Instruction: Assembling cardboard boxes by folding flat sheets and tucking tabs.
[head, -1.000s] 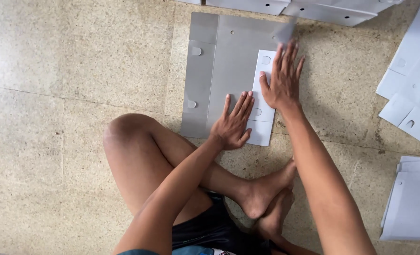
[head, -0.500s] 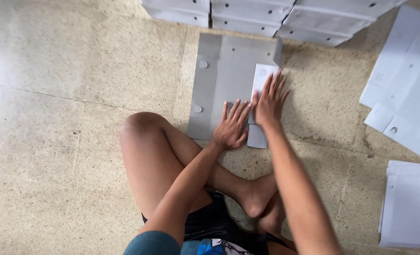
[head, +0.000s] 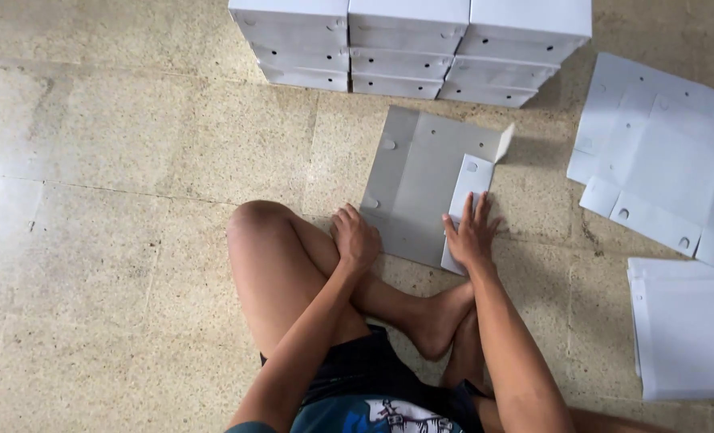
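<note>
So I'm sitting cross-legged on a speckled beige tile floor (head: pixel 116 240), with stacked white boxes (head: pixel 409 44) lined up ahead of me and flat white box blanks (head: pixel 654 160) spread out to my right, plus another pile (head: pixel 686 337) nearer me on that side. Right in front of my knees lies a grey flat cardboard blank (head: pixel 421 180). My left hand (head: pixel 355 236) is loosely curled, fingers bent, resting on the blank's near left corner. My right hand (head: pixel 471 236) is spread flat, fingers open, pressing down a white folded-over flap (head: pixel 471 180) on the blank's right side. Neither hand is gripping anything. The blank's long axis runs away from me, tilted slightly right.
</note>
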